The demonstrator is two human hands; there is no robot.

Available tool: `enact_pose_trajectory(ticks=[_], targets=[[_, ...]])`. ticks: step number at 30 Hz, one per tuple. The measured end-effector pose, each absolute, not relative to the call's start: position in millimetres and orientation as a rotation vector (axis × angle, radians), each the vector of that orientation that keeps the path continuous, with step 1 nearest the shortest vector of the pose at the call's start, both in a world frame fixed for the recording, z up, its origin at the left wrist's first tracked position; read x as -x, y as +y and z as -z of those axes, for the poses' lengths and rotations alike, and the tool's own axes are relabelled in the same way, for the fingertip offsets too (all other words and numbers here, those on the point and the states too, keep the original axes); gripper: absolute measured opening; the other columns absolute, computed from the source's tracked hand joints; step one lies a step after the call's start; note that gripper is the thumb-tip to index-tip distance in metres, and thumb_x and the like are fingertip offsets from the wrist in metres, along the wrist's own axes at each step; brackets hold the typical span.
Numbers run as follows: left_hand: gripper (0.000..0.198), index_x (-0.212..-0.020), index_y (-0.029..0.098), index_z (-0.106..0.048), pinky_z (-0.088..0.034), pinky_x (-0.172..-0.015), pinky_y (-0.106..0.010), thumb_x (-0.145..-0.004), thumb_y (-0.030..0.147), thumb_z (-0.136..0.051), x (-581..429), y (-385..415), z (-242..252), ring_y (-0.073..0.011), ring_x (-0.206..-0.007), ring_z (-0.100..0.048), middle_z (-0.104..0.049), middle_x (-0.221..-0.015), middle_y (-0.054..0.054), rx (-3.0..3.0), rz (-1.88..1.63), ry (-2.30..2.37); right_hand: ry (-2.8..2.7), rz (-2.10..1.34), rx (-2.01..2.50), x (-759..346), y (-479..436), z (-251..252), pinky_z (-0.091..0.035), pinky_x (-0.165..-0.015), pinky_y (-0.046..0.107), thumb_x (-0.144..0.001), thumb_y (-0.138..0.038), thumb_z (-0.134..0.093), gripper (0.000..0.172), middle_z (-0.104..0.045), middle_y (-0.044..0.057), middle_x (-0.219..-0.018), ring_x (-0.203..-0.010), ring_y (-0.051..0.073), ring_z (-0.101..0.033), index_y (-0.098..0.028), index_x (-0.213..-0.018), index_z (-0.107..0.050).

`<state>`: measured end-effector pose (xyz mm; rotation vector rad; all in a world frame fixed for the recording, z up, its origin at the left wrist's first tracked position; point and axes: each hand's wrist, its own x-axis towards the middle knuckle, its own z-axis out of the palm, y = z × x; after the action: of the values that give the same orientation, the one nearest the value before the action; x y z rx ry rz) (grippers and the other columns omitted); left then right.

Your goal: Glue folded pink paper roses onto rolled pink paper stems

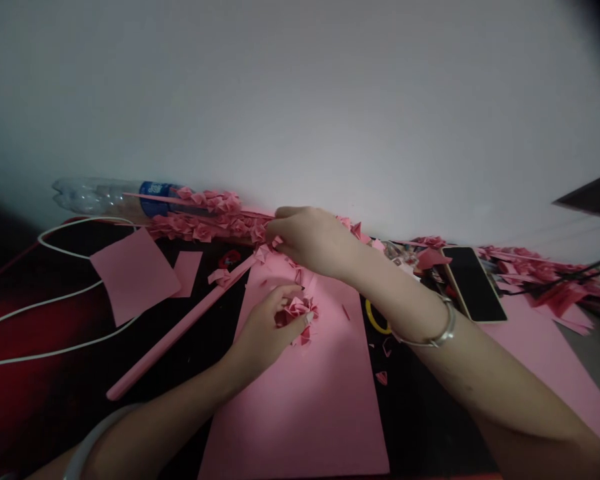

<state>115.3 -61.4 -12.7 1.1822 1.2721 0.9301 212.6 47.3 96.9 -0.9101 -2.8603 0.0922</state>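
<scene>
On the far-centre black counter (420, 427): one pink folded-paper cluster (296, 312), held inside the curled fingers of the left grip (265, 337). Right grip (313, 240), wrist bangled, closed over the near end of a pleated pink paper chain (205, 230). Beside them: pink card sheet (300, 413), rolled pink paper rod (180, 327), plastic bottle (100, 197), smartphone (473, 283).

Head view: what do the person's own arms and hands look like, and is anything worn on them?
Both arms are sleeveless and bare. Behind the right hand sits a thin silver metal bangle; behind the left hand, a wide pale band, too dark to tell its material.
</scene>
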Motion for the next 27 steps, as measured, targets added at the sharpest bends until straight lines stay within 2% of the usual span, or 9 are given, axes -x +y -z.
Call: enact_pose_trajectory(ticks=[4,8,10,13,18,21,23,26,27], targets=[[0.037,-0.114,0.019,-0.055,-0.053,-0.077,-0.032,-0.078,0.024,-0.06,-115,-61,14,-0.0181,-0.088,-0.065,-0.064,-0.104,-0.006,-1.183,-0.942,1.263,-3.15,0.158,0.817,-187,63,-68,-0.029,-0.052,0.026,-0.077,0.005,-0.049,0.028,-0.065,0.007,-0.094,-0.074,0.015,-0.058,-0.015,-0.087,-0.065],[0.037,-0.114,0.019,-0.055,-0.053,-0.077,-0.032,-0.077,0.022,-0.06,-115,-61,17,-0.0188,-0.089,-0.066,-0.067,-0.1,-0.005,-1.173,-0.964,1.245,-3.156,0.142,0.814,-180,72,-50,-0.03,-0.052,0.026,-0.079,0.005,-0.045,0.03,-0.067,0.009,-0.098,-0.076,0.016,-0.059,-0.015,-0.086,-0.067],[0.036,-0.112,0.019,-0.055,-0.054,-0.076,-0.032,-0.077,0.022,-0.061,-115,-61,18,-0.0191,-0.088,-0.067,-0.067,-0.099,-0.005,-1.177,-0.976,1.242,-3.079,0.021,0.819,-183,75,-50,-0.032,-0.055,0.026,-0.081,0.001,-0.045,0.027,-0.067,0.009,-0.096,-0.078,0.016,-0.058,-0.014,-0.084,-0.067],[0.035,-0.112,0.02,-0.056,-0.054,-0.074,-0.032,-0.077,0.024,-0.062,-114,-62,18,-0.0184,-0.085,-0.067,-0.066,-0.101,-0.005,-1.164,-0.977,1.235,-2.895,-0.399,0.928,-196,75,-60,-0.036,-0.061,0.025,-0.08,-0.006,-0.048,0.019,-0.066,0.006,-0.085,-0.072,0.013,-0.053,-0.013,-0.081,-0.066],[0.038,-0.113,0.021,-0.055,-0.054,-0.069,-0.031,-0.077,0.029,-0.063,-115,-62,19,-0.0199,-0.087,-0.065,-0.064,-0.103,-0.006,-1.13,-0.949,1.242,-2.455,-1.087,1.065,-233,55,-83,-0.036,-0.057,0.022,-0.078,-0.011,-0.05,0.014,-0.055,-0.001,-0.067,-0.06,0.008,-0.044,-0.013,-0.073,-0.062],[0.037,-0.112,0.02,-0.054,-0.053,-0.072,-0.032,-0.077,0.03,-0.063,-115,-62,19,-0.0193,-0.087,-0.065,-0.064,-0.101,-0.005,-1.137,-0.954,1.235,-2.143,-1.213,1.219,-262,37,-86,-0.027,-0.048,0.021,-0.077,-0.016,-0.053,0.009,-0.045,-0.006,-0.058,-0.05,0.006,-0.034,-0.014,-0.076,-0.062],[0.038,-0.112,0.019,-0.054,-0.053,-0.074,-0.033,-0.077,0.031,-0.063,-115,-61,18,-0.0194,-0.087,-0.065,-0.064,-0.1,-0.005,-1.142,-0.952,1.244,-1.947,-1.209,1.354,-284,26,-82,-0.022,-0.044,0.021,-0.075,-0.019,-0.057,0.008,-0.046,-0.005,-0.058,-0.047,0.005,-0.033,-0.013,-0.076,-0.062],[0.039,-0.112,0.019,-0.055,-0.052,-0.076,-0.033,-0.076,0.031,-0.064,-115,-61,16,-0.0204,-0.089,-0.064,-0.065,-0.099,-0.005,-1.172,-0.945,1.281,-1.722,-1.228,1.472,-315,16,-70,-0.023,-0.043,0.02,-0.071,-0.021,-0.061,0.01,-0.047,-0.007,-0.054,-0.043,0.004,-0.034,-0.014,-0.076,-0.059],[0.039,-0.112,0.018,-0.055,-0.052,-0.077,-0.033,-0.076,0.03,-0.063,-115,-61,16,-0.0205,-0.09,-0.064,-0.065,-0.098,-0.005,-1.18,-0.941,1.289,-1.72,-1.235,1.5,-324,13,-65,-0.028,-0.045,0.02,-0.069,-0.02,-0.062,0.011,-0.051,-0.006,-0.056,-0.045,0.005,-0.039,-0.014,-0.078,-0.058]])
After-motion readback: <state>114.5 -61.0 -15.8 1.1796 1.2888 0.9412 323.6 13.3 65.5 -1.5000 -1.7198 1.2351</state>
